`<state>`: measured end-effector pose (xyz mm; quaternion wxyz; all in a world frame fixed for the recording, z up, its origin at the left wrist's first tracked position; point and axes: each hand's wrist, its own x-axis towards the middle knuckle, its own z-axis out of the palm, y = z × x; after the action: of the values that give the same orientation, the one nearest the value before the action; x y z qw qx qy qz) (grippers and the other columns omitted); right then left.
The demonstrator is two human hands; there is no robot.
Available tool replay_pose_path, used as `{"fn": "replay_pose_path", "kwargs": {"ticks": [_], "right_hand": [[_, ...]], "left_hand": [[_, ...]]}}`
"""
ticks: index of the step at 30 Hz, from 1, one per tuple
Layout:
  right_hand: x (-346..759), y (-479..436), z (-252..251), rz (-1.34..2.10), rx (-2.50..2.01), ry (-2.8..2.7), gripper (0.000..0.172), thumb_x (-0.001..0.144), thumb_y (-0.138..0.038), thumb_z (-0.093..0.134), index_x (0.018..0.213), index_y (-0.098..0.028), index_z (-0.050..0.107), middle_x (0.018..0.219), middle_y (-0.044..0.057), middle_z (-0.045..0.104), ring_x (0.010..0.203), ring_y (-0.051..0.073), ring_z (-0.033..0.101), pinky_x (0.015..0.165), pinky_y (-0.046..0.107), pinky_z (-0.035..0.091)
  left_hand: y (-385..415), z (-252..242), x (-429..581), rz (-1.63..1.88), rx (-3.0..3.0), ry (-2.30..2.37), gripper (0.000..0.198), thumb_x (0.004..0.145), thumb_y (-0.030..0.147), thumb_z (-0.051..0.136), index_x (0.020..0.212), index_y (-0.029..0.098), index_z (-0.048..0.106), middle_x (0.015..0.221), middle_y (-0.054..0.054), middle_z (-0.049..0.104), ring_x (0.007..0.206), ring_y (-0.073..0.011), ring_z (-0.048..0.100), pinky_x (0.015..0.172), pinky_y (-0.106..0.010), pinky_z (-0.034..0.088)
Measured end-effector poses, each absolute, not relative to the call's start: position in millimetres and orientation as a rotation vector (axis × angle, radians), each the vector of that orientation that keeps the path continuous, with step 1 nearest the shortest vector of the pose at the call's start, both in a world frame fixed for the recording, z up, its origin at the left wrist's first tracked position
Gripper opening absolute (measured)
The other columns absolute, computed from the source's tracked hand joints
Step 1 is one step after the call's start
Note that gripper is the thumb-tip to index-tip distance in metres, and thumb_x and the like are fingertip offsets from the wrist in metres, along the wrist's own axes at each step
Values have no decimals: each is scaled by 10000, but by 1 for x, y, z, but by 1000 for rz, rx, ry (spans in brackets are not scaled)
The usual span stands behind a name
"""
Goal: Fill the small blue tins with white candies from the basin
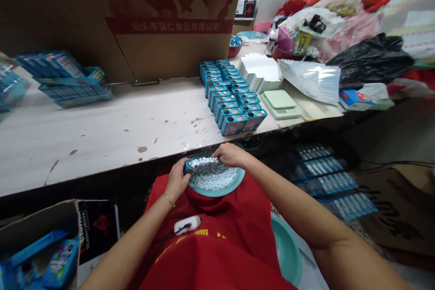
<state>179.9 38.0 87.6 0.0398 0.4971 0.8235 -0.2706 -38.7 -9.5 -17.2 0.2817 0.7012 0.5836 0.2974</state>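
My left hand (177,178) is closed around a small blue tin (187,166), tilted with its opening toward the right. A narrow heap of white candy pellets (204,161) runs from the tin's mouth to my right hand (228,154). That hand is closed at the heap's far end, on what looks like a scoop; the pellets and fingers hide most of it. Below both hands, a turquoise bowl (239,181) full of white pellets rests on my lap, against the red apron (217,253).
Blue tins (234,124) stand in two rows on the white table (136,131), beside a pale green scale (280,102) and white cards (260,70). A large carton (170,54) stands behind. Packed display boxes (74,84) lie left. An open carton (50,217) is low left.
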Motion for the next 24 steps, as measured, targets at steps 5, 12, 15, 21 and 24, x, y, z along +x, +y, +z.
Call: {"fn": "replay_pose_path", "kwargs": {"ticks": [5, 12, 15, 21, 24], "right_hand": [[150, 35, 117, -493, 1481, 2414, 313, 702, -172, 468, 949, -166, 661, 947, 130, 653, 877, 220, 585, 694, 259, 415], [151, 35, 133, -474, 1448, 2432, 325, 705, -147, 471, 975, -170, 650, 943, 133, 651, 890, 234, 583, 707, 288, 421], [186, 34, 105, -547, 1562, 2415, 327, 719, -146, 458, 962, -242, 654, 961, 75, 654, 909, 204, 576, 736, 261, 400], [217, 21, -15, -700, 1923, 2108, 360, 764, -93, 386, 1006, -193, 632, 1005, 116, 633, 978, 206, 554, 794, 273, 390], [187, 11, -60, -758, 1947, 2101, 361, 778, -79, 354, 1011, -129, 625, 1049, 174, 602, 1010, 227, 536, 831, 300, 379]], "left_hand": [[-11, -19, -39, 809, 1880, 1574, 419, 678, 160, 515, 1094, 195, 480, 1030, -67, 564, 944, -204, 523, 871, -368, 391], [-13, -16, -40, 833, 1809, 1556, 382, 691, 189, 529, 1069, 197, 473, 987, -51, 576, 892, -180, 540, 839, -334, 408], [-17, -12, -48, 868, 1719, 1573, 370, 691, 233, 550, 1053, 209, 473, 953, -33, 580, 863, -168, 547, 807, -306, 421], [-24, -13, -61, 958, 1576, 1601, 396, 677, 299, 581, 1049, 224, 469, 970, -21, 584, 866, -160, 558, 791, -278, 433], [-23, -17, -61, 952, 1562, 1616, 402, 673, 310, 586, 1048, 218, 474, 960, -20, 590, 863, -159, 562, 792, -276, 433]]}}
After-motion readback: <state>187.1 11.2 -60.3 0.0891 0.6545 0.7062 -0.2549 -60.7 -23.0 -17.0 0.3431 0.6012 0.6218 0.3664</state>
